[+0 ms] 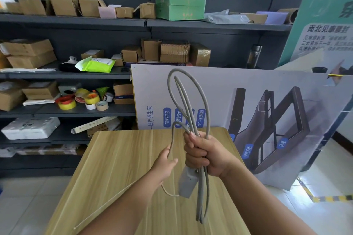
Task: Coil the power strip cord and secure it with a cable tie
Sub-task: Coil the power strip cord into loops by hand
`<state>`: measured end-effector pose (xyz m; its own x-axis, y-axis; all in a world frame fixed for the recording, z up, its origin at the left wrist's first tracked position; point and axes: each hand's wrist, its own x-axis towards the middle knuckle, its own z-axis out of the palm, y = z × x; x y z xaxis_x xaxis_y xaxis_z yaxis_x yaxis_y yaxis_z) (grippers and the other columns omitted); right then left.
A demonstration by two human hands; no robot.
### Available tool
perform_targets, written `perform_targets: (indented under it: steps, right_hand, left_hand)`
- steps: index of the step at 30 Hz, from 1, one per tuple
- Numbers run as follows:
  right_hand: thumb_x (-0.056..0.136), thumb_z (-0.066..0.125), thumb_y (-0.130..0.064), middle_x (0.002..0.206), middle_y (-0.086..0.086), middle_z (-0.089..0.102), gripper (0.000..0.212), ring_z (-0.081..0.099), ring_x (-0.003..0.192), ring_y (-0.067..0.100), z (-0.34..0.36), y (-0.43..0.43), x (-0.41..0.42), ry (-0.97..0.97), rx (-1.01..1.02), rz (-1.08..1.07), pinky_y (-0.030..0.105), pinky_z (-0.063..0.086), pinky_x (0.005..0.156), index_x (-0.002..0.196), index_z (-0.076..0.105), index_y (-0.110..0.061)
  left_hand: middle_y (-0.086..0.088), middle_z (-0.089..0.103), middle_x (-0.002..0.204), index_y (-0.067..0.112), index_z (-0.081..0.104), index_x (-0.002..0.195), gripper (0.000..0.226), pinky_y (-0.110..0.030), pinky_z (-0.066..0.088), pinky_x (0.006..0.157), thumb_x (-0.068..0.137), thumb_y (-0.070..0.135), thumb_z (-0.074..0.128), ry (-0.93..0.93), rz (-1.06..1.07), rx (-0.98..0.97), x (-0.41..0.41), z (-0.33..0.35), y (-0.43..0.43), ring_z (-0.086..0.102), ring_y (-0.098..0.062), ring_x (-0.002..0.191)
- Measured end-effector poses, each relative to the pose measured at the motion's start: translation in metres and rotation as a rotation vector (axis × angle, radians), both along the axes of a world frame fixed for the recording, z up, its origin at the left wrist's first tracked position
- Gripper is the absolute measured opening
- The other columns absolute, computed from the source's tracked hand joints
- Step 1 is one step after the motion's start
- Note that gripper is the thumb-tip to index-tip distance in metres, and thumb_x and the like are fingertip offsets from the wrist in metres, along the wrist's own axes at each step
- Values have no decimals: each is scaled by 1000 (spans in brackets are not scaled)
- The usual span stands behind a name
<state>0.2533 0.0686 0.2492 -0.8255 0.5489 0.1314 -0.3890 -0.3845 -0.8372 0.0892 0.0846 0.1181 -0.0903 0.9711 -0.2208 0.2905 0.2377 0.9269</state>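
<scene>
My right hand (pixel 203 153) is clenched around several loops of the grey power strip cord (pixel 205 101), held upright above the wooden table (pixel 118 158). The loops rise above the fist and hang below it. The grey power strip body (pixel 187 183) dangles under my right hand. My left hand (pixel 165 164) pinches a loose strand of the cord just left of the bundle. A thin white cable tie (pixel 103 206) lies on the table, running from the front left toward the strip, partly under my left forearm.
Dark shelves (pixel 72 23) with cardboard boxes and tape rolls (pixel 82 99) fill the back and left. A large printed board (pixel 267 105) leans behind the table on the right. White tiled floor surrounds the table.
</scene>
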Motion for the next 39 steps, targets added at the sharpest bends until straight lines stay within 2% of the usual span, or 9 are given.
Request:
perform_targets:
  steps: [3,7,12,18,22,27,33,36,39]
  right_hand:
    - [93,61,-31,47,-10,38,28,36,34,2,10,2,4,1,19,-13,19,30,40,77,52,-11]
    - [92,59,-31,45,-8,33,28,31,33,5,16,10,16,-111,32,-253,22,21,40,74,52,-10]
    - [98,55,-22,48,-3,33,25,32,38,12,-6,23,24,-411,76,-596,22,32,41,76,51,-9]
    - [97,56,-23,59,1,47,20,38,42,13,-39,26,16,-573,30,-727,24,37,42,93,57,-3]
    - [91,67,-24,75,8,66,21,41,42,12,-47,21,4,-622,114,-730,26,36,42,94,64,-4]
    - [77,79,-8,60,2,54,16,41,45,11,-43,17,-1,-557,191,-590,24,36,45,78,63,-7]
    - [92,57,-9,58,3,55,17,45,47,12,-38,20,-6,-646,188,-683,26,39,50,75,61,-8]
    - [96,55,-18,51,-3,51,27,45,50,13,-40,24,-4,-686,247,-732,30,39,57,70,56,-12]
    - [99,52,-20,53,2,49,32,54,55,20,-32,23,3,-540,193,-636,41,48,70,68,51,-12]
  left_hand:
    - [4,64,118,28,59,110,19,-30,43,97,100,21,46,109,-78,-29,-2,-12,-5,57,-14,115]
    - [3,70,78,20,66,90,22,-44,54,88,98,9,49,98,-42,-4,-15,-36,-13,69,-16,78]
    - [-10,72,81,5,67,107,15,-36,59,68,94,8,60,-340,309,135,-16,7,-9,69,-24,72]
    - [-4,70,73,13,69,106,17,-34,60,61,89,16,66,-525,281,253,-4,89,-1,70,-19,65]
    - [-3,72,73,17,69,110,20,-29,58,58,90,17,66,-404,124,235,15,109,-5,71,-16,63]
    - [-6,77,79,16,71,115,27,-41,62,70,89,24,68,-224,99,196,29,104,-2,74,-20,66]
    - [6,61,78,28,75,101,26,-19,40,58,85,46,68,302,95,418,25,103,-1,58,-9,67]
    - [1,65,95,21,69,113,43,-22,41,70,94,54,48,207,116,286,15,90,5,62,-16,87]
    - [-4,56,74,12,62,113,45,-31,42,63,97,50,42,-45,187,-67,10,43,4,54,-21,66]
